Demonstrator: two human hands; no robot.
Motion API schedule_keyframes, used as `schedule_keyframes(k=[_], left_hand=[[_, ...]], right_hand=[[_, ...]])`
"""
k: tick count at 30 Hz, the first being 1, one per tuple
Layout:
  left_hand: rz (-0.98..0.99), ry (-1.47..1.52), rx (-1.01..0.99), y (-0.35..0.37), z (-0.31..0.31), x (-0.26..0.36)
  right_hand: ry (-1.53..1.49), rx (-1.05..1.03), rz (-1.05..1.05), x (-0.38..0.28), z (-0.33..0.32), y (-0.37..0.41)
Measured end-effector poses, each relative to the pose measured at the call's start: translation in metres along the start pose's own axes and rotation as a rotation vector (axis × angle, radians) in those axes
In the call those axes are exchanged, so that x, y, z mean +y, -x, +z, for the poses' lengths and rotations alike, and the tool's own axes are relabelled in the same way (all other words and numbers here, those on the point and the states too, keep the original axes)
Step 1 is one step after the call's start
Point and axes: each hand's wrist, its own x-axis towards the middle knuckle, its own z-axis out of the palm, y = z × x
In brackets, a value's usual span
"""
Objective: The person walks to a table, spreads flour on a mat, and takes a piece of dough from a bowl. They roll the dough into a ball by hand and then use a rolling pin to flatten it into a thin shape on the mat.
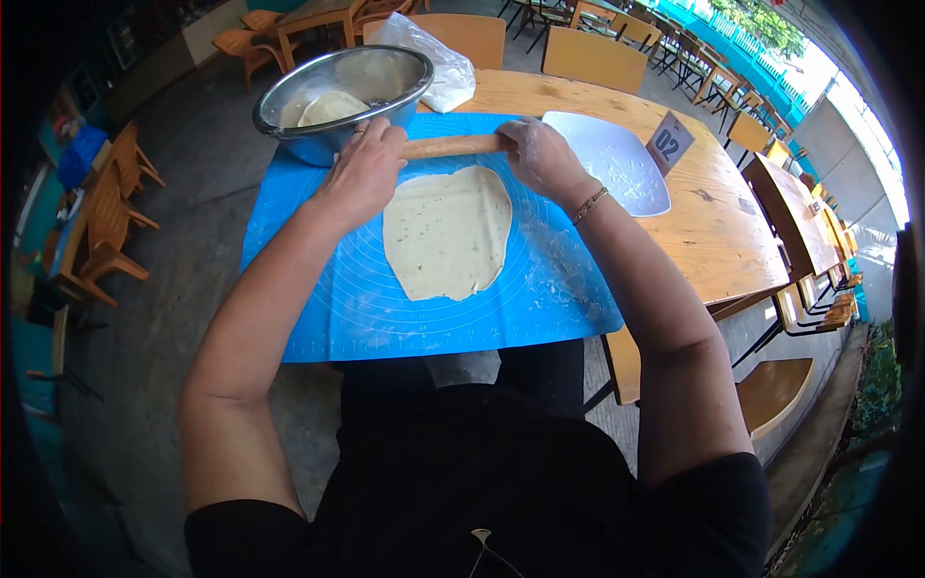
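Note:
A wooden rolling pin (453,146) lies crosswise at the far edge of a flat sheet of dough (448,231). My left hand (371,164) is closed around the pin's left end, and my right hand (541,157), dusted with flour, grips its right end. The dough is pale with small dark flecks, roughly oval, and uneven along its near edge. It rests on a blue silicone mat (356,318) printed with circles and rulers. Flour is smeared over the mat's right side.
A metal bowl (289,144) holding more dough stands beyond my left hand, with a clear plastic bag (448,77) behind it. Right of my right hand is a white plate (641,188) with flour, next to a "02" sign (670,144). Chairs surround the wooden table (718,226).

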Motion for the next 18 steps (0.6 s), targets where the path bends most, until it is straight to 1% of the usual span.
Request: schedule_keyframes(k=[1,2,4,5,6,7,8,9,10,11,12,13,14,15,17,18], left_hand=[[0.009,-0.007,0.051,-0.002,-0.007,0.004],[0.006,-0.008,0.047,0.0,-0.017,0.008],[0.034,0.109,0.04,0.008,-0.033,0.018],[0.034,0.107,0.043,0.017,-0.034,0.022],[0.054,0.131,-0.031,0.029,-0.035,0.026],[0.076,0.157,-0.108,0.039,-0.034,0.03],[0.078,0.16,-0.112,0.048,-0.031,0.033],[0.064,0.169,-0.148,0.058,-0.027,0.036],[0.05,0.178,-0.184,0.062,-0.025,0.037],[-0.026,0.187,-0.347,0.06,-0.028,0.038],[-0.026,0.19,-0.349,0.063,-0.02,0.036],[0.045,0.041,-0.324,0.067,-0.007,0.032],[0.116,-0.109,-0.294,0.067,-0.003,0.033],[0.117,-0.11,-0.289,0.063,-0.002,0.033],[0.015,-0.194,-0.392,0.057,0.001,0.035],[0.015,-0.192,-0.397,0.053,0.005,0.033]], right_hand=[[0.04,0.073,-0.047,-0.003,-0.009,0.002],[0.077,0.145,-0.09,-0.009,-0.019,0.006],[0.05,0.149,-0.105,-0.025,-0.038,0.025],[0.06,0.094,-0.1,-0.031,-0.043,0.038],[0.07,0.039,-0.095,-0.036,-0.045,0.051],[0.025,0.027,-0.106,-0.04,-0.04,0.064],[-0.022,0.014,-0.114,-0.043,-0.034,0.078],[0.011,-0.086,-0.09,-0.046,-0.032,0.088],[0.009,-0.09,-0.083,-0.044,-0.024,0.095],[0.066,-0.057,-0.119,-0.045,-0.014,0.098],[0.125,-0.023,-0.157,-0.046,-0.009,0.101],[0.226,-0.19,-0.082,-0.047,-0.011,0.103],[0.23,-0.187,-0.084,-0.051,-0.01,0.1],[0.255,-0.202,-0.032,-0.055,-0.008,0.095],[0.267,-0.22,0.065,-0.058,0.0,0.087],[0.264,-0.224,0.067,-0.057,0.002,0.081]])
